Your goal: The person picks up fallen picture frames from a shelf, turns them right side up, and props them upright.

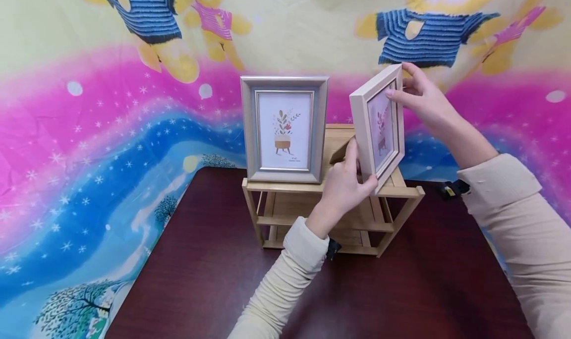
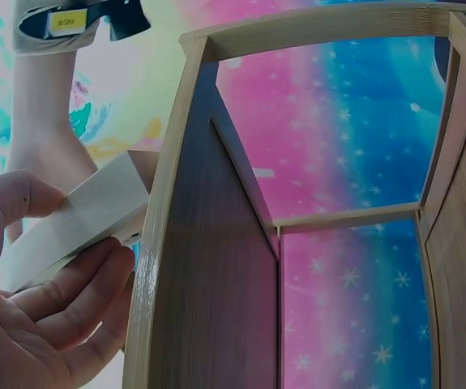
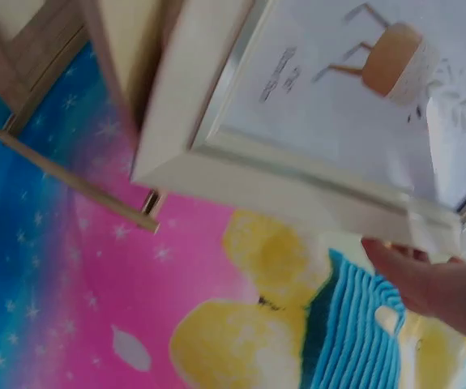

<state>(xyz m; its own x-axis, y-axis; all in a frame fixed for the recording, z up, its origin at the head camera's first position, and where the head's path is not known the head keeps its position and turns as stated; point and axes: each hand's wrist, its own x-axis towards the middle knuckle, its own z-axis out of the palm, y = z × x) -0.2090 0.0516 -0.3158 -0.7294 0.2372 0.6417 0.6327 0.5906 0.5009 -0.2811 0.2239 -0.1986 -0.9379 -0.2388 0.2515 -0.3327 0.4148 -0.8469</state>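
My left hand (image 1: 345, 180) grips the lower left corner of a cream picture frame (image 1: 360, 116), its thumb on the front edge. High on the opposite side, my right hand (image 1: 424, 93) pinches the same frame, with the thumb over the glass. The frame is turned edge-on above the right part of a wooden shelf rack (image 1: 294, 186); its potted-plant print faces right. Thumb and fingers of the left hand (image 2: 46, 300) lie on either side of the frame's edge (image 2: 95, 211) in the left wrist view. Fingers of the right hand (image 3: 427, 279) hold the frame's border (image 3: 297, 198).
A second, silver-beige picture frame (image 1: 248, 131) stands upright on the rack's top left. Beneath the rack is a dark reddish table (image 1: 200, 259). A colourful bear-printed cloth (image 1: 111, 131) hangs behind. Each wrist carries a black strap, the right one (image 1: 452, 189) with a yellow label.
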